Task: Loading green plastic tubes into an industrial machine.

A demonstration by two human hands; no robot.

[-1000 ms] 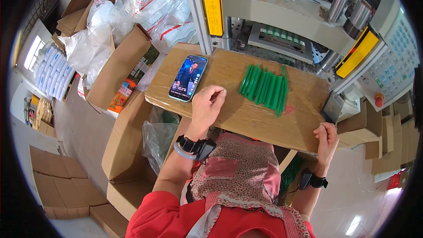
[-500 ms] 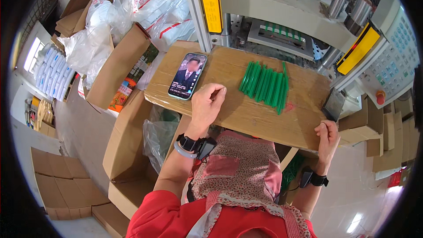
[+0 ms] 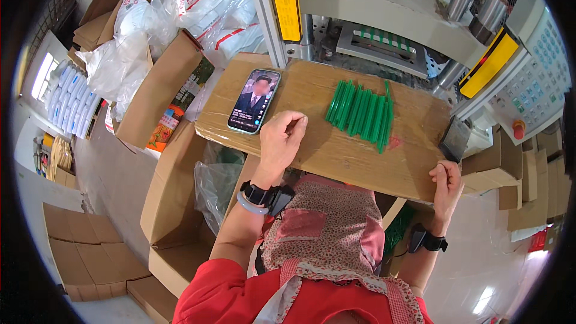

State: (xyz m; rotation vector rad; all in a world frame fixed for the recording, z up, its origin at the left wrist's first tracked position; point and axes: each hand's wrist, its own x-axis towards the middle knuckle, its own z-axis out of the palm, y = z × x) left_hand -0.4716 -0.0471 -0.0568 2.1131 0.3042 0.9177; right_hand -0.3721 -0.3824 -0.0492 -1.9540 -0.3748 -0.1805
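Observation:
My left hand point(image 3: 283, 139) rests loosely curled on the cardboard-topped table point(image 3: 318, 155), with nothing showing in its fingers. Just beyond it lies a smartphone point(image 3: 254, 101), face up, its lit screen showing a person in a dark suit. To the right of that hand, green translucent plastic strips point(image 3: 360, 114) lie side by side in a flat row, apart from both hands. At the table's right front edge my right hand point(image 3: 446, 181) is also curled closed, and no object shows in it. Each wrist wears a black strapped device.
A press machine point(image 3: 384, 12) stands behind the table, with more green strips in its lower frame point(image 3: 384, 48). Its keypad panel point(image 3: 540, 78) with a red button is at right. Open cardboard boxes point(image 3: 174, 198) and plastic-wrapped white bags point(image 3: 210, 18) crowd the left. A dark block point(image 3: 456, 139) sits at the table's right corner.

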